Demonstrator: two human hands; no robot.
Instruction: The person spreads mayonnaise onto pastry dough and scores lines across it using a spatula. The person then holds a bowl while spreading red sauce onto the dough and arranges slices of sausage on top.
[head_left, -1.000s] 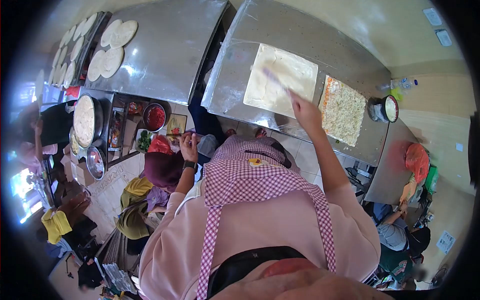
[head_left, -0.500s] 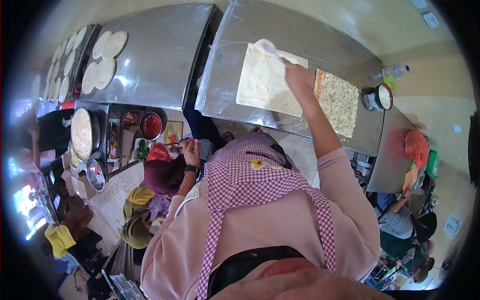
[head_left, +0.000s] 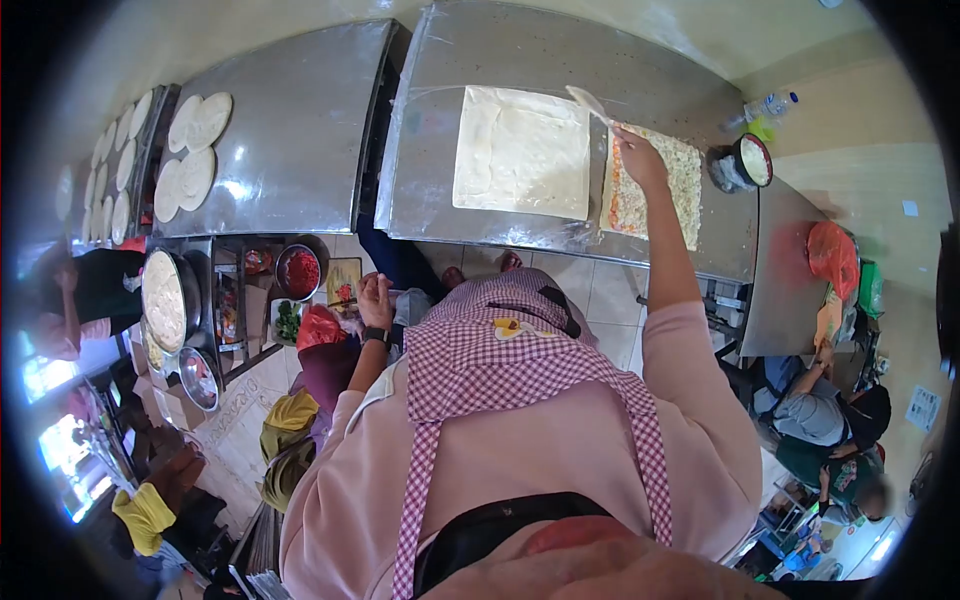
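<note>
My right hand (head_left: 640,157) is closed around the handle of a pale spoon (head_left: 588,102), raised near the gap between two sheets. To its left a square dough sheet (head_left: 522,150) with a creamy white layer lies flat on the metal table (head_left: 430,120). Below and right of the hand is a sheet covered in crumbly pale topping (head_left: 672,195), with orange along its left side. My left hand (head_left: 375,300), with a dark watch at the wrist, hangs before the table edge with fingers curled; whether it holds anything is hard to tell.
A bowl of white filling (head_left: 753,160) and a bottle (head_left: 772,107) stand at the table's right end. Round flat doughs (head_left: 192,178) lie on the left table (head_left: 290,110). Lower left are a pan (head_left: 170,300), a red-filled bowl (head_left: 298,272) and a person in a maroon head covering (head_left: 328,375).
My right hand and the spoon have moved right, from over the creamy sheet to beside the topped one. The view has shifted, and my left hand stays low at the side.
</note>
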